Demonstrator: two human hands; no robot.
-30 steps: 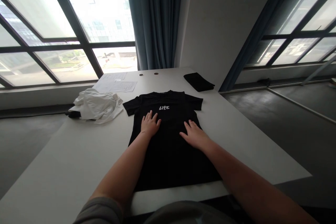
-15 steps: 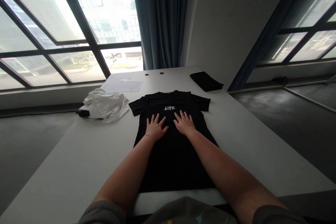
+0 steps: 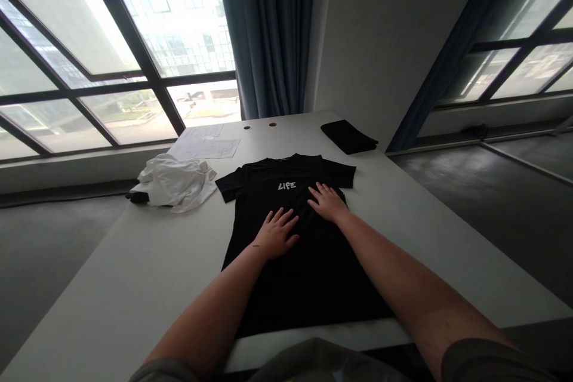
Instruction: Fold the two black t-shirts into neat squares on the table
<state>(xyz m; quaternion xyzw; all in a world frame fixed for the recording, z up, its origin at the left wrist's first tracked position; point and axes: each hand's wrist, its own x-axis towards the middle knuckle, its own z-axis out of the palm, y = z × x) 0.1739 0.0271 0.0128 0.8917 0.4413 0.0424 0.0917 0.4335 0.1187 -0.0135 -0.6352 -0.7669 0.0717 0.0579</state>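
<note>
A black T-shirt (image 3: 295, 286) lies spread flat on the white table (image 3: 161, 286), its collar away from me and its hem near the table's front edge. White lettering on its chest appears upside down to me. My left hand (image 3: 276, 234) rests palm down on the middle of the shirt, fingers stretched out. Higher up, by the shirt's right side just below the sleeve, my right hand (image 3: 329, 202) lies flat with its fingers extended. Neither hand grips the cloth.
A crumpled white garment (image 3: 176, 182) lies at the left table edge, with something dark under it. Papers (image 3: 215, 148) are at the back left. A folded black cloth (image 3: 349, 136) sits at the back right. Behind the table hangs a blue curtain (image 3: 268, 36) beside windows.
My left hand has slid toward me and slightly right on the shirt. My right hand has moved outward to the right and a little farther up. The shirt's hem has shifted slightly.
</note>
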